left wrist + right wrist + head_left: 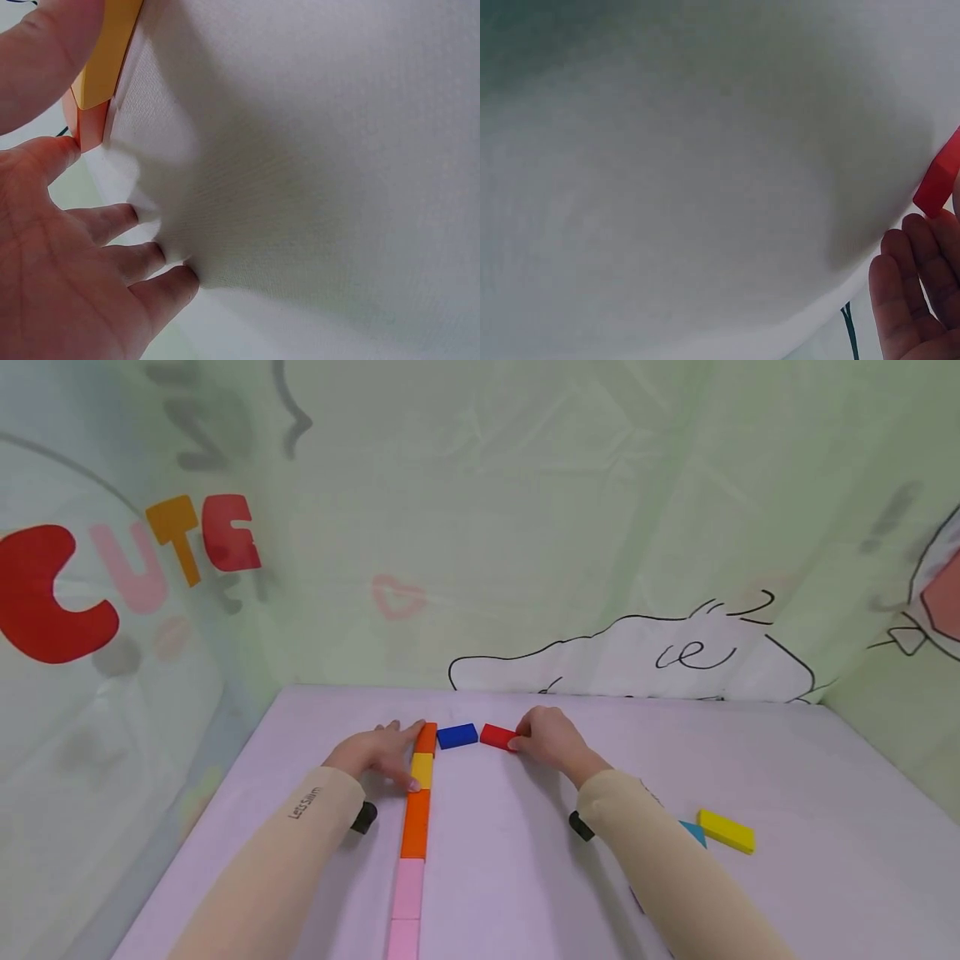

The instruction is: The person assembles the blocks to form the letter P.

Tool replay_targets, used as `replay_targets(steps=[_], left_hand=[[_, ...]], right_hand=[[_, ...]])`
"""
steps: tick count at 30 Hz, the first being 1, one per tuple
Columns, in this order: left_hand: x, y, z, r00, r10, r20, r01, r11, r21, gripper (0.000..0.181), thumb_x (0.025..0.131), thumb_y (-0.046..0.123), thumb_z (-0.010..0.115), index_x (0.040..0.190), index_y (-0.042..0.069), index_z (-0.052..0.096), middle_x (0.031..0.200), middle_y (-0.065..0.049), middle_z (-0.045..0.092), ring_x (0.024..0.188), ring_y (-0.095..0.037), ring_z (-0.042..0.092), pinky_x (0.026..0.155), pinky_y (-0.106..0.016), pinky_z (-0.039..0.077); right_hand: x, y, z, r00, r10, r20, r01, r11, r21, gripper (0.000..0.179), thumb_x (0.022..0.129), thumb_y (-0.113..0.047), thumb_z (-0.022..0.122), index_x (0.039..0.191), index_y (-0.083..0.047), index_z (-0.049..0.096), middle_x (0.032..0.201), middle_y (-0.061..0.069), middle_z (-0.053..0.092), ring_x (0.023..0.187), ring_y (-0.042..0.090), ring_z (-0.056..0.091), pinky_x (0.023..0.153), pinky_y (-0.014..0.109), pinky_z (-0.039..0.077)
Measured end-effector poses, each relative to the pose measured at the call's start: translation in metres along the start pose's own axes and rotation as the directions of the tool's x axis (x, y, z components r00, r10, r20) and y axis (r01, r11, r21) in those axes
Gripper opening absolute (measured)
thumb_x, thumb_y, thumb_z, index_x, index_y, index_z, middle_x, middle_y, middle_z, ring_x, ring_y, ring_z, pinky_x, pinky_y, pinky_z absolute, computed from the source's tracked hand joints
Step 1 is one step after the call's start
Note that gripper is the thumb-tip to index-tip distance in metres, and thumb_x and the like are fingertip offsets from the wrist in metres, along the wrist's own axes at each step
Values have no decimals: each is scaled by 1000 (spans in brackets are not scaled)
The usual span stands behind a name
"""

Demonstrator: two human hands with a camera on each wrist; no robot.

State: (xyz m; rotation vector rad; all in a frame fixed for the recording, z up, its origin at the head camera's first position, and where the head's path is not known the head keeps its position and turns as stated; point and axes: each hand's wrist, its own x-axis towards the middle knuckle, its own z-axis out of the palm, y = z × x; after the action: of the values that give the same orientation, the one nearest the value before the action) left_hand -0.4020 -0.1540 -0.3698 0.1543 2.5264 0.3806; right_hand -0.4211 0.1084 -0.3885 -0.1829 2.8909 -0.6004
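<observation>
A row of blocks runs away from me along the table. My left hand lies beside its far part, fingers spread. The index fingertip touches the far orange block, and the thumb reaches the amber block near its joint with a longer orange block. From the row's far end a blue block extends to the right. Past a small gap, my right hand pinches a red block by its right end. In the right wrist view that red block meets the fingertips.
Two pink blocks form the near part of the row. To the right lie a yellow block and a light blue block, the latter partly behind my right sleeve. A printed curtain stands behind the table.
</observation>
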Motion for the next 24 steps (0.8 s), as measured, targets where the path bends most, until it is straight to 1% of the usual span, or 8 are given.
replay_targets(steps=[12, 20, 24], left_hand=[[1, 0, 0, 1000, 0, -2, 0, 1000, 1, 101, 88, 35, 79, 166, 26, 16, 172, -19, 11, 158, -45, 11, 122, -70, 21], [1, 0, 1, 1000, -5, -2, 5, 1000, -18, 101, 87, 35, 80, 166, 27, 16, 172, -19, 10, 158, -45, 9, 121, -71, 20], [0, 1, 1, 1000, -4, -4, 4, 1000, -21, 101, 87, 35, 80, 165, 27, 17, 172, -19, 10, 158, -45, 9, 121, -71, 21]], right_hand=[[2, -1, 0, 1000, 3, 8, -3, 1000, 5, 29, 94, -18, 74, 118, -1, 73, 108, 12, 73, 97, 24, 64, 91, 37, 58], [1, -2, -1, 1000, -15, 13, 15, 1000, -12, 28, 94, -17, 73, 117, -1, 73, 105, 12, 73, 94, 23, 64, 90, 37, 58], [1, -3, -1, 1000, -11, 15, 11, 1000, -13, 28, 94, -18, 74, 117, -2, 73, 105, 12, 73, 94, 23, 64, 91, 37, 58]])
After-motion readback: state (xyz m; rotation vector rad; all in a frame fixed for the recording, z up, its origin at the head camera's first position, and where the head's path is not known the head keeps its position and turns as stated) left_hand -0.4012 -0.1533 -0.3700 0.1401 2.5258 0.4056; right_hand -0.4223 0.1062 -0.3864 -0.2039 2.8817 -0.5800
